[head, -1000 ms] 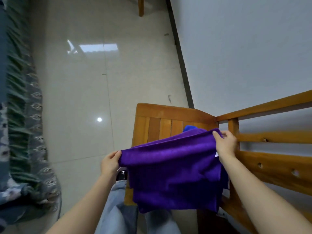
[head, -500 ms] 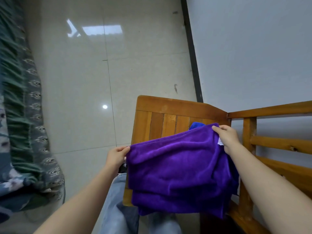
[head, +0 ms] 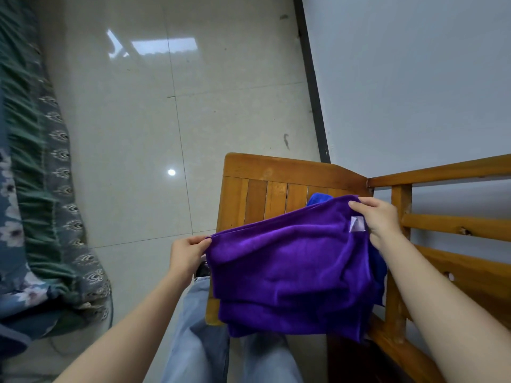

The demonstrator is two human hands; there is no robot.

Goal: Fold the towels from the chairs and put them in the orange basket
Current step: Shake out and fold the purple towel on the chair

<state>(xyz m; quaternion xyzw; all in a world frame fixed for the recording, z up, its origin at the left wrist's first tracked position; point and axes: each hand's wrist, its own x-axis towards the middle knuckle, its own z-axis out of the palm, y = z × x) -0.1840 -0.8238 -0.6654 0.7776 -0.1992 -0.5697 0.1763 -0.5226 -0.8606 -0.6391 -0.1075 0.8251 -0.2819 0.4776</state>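
Observation:
A purple towel [head: 293, 269] hangs doubled over in front of me, above the seat of a wooden chair [head: 257, 200]. My left hand [head: 186, 254] pinches its upper left corner. My right hand [head: 380, 219] pinches the upper right corner, beside a small white label [head: 357, 224]. A blue towel [head: 319, 199] lies on the chair seat behind the purple one, mostly hidden; a blue edge shows at the purple towel's right side too. No orange basket is in view.
The chair's slatted back and rails [head: 453, 230] rise to the right, against a grey wall [head: 414, 78]. Glossy tiled floor [head: 132, 134] spreads to the left. A green and blue patterned cover [head: 36, 189] drapes along the left edge. My jeans-clad legs [head: 210, 335] are below.
The view has shifted a little, with the chair lower and further right in frame. Both hands keep their hold on the purple towel's upper corners; its lower folded layers hang looser.

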